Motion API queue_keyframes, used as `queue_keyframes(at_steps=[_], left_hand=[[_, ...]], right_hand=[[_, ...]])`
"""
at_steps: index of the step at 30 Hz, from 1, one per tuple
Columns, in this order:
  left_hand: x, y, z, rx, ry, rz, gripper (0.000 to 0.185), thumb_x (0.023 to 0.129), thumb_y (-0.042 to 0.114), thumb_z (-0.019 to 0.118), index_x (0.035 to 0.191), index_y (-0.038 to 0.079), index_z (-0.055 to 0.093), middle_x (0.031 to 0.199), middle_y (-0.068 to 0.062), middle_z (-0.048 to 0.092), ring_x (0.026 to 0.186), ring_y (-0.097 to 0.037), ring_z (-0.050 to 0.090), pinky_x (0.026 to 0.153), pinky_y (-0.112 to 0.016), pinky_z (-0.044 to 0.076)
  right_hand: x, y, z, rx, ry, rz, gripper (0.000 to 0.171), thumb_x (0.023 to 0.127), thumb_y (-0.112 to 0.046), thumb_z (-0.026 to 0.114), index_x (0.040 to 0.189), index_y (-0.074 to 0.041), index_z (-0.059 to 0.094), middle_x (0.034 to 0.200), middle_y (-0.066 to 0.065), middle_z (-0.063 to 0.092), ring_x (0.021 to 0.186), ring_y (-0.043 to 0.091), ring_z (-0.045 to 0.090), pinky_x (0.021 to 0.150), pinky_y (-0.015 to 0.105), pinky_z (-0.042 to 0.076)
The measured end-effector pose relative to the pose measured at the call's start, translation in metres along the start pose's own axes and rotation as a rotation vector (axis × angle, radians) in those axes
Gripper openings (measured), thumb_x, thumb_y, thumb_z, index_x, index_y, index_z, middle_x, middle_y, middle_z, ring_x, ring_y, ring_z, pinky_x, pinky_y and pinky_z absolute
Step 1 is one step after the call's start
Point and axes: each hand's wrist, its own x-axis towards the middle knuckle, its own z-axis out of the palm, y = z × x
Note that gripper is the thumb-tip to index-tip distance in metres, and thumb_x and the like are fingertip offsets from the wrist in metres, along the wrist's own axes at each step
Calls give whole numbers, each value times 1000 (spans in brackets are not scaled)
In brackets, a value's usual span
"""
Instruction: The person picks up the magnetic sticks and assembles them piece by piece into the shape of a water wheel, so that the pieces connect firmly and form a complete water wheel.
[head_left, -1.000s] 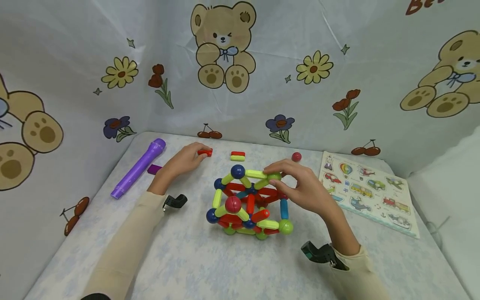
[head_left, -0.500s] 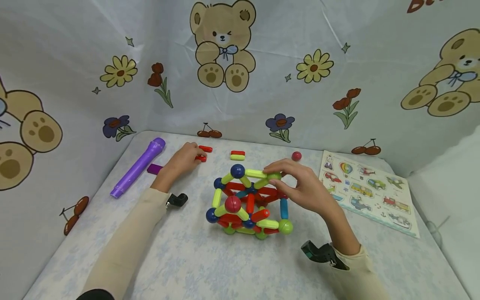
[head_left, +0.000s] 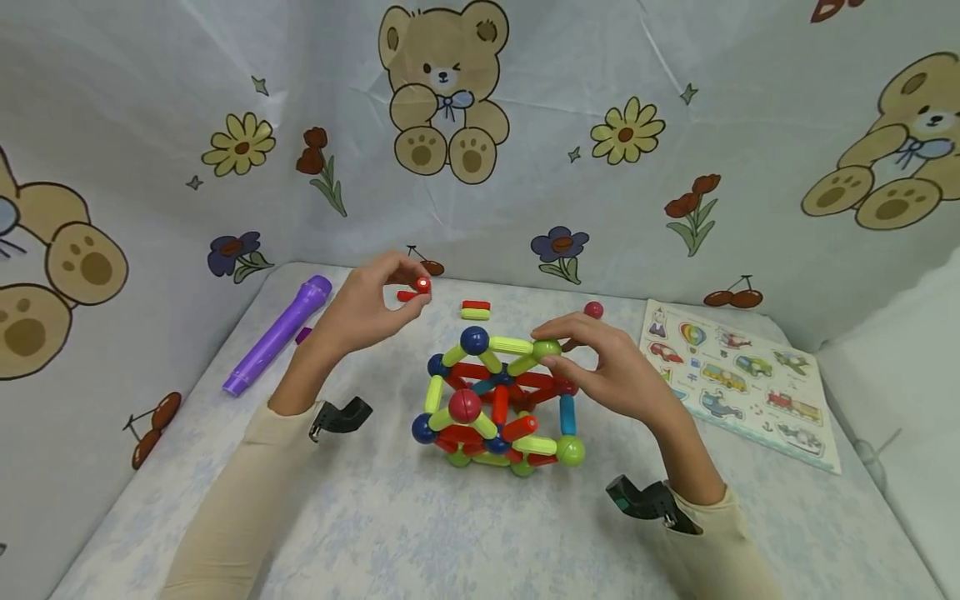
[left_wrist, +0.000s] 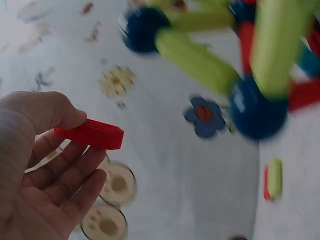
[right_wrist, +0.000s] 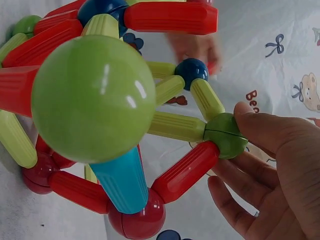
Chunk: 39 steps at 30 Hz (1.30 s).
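My left hand (head_left: pixel 367 308) is raised at the back left, pinching a red magnetic rod (left_wrist: pixel 95 134) between thumb and fingers. Behind it a second red rod (head_left: pixel 407 296) lies on the table. In the middle stands a structure of magnetic rods and balls (head_left: pixel 500 408), in yellow-green, red and blue. My right hand (head_left: pixel 611 362) grips the green ball (right_wrist: pixel 226 135) at its upper right corner, thumb on one side and fingers on the other. Yellow-green rods and a red rod (right_wrist: pixel 185 172) join that ball. A large green ball (right_wrist: pixel 95 100) fills the near part of the right wrist view.
A red and a yellow-green rod (head_left: pixel 476 311) lie together at the back, with a red ball (head_left: pixel 593 310) to their right. At left are a purple toy microphone (head_left: pixel 277 335) and a purple piece (head_left: pixel 303 335). A picture board (head_left: pixel 738 383) lies at right.
My left hand has moved off one red rod, picked up another and lifted it toward me from the table. My right hand has stayed on the green ball.
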Motion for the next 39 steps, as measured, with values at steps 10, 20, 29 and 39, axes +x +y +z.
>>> queue_keyframes(at_steps=[10,20,29,39], left_hand=[[-28,126,30,-185,-123,328,27,94,5,83,118,7,74,115,0,73,103,-7,69,87,-25,62],[-37,139,91,152,-235,278,16,96,17,82,112,14,80,105,5,77,83,-7,63,72,-13,49],[-40,144,102,349,-275,290,22,94,29,87,113,17,81,99,7,80,87,-8,71,84,-26,55],[-46,148,112,517,-301,312,22,100,39,79,112,21,78,101,10,80,94,-11,73,87,-27,53]], right_hand=[[0,4,-4,25,2,-29,39,96,-1,80,132,-14,73,127,-2,74,117,16,68,95,31,61],[2,6,-1,67,4,-57,35,98,-1,78,131,-12,74,127,0,74,114,16,69,93,38,62],[2,5,-3,49,0,-29,36,97,-2,79,131,-15,74,127,-3,74,116,15,69,93,39,62],[-1,7,0,53,7,-37,35,97,-3,79,131,-11,74,127,-3,74,116,15,68,93,36,62]])
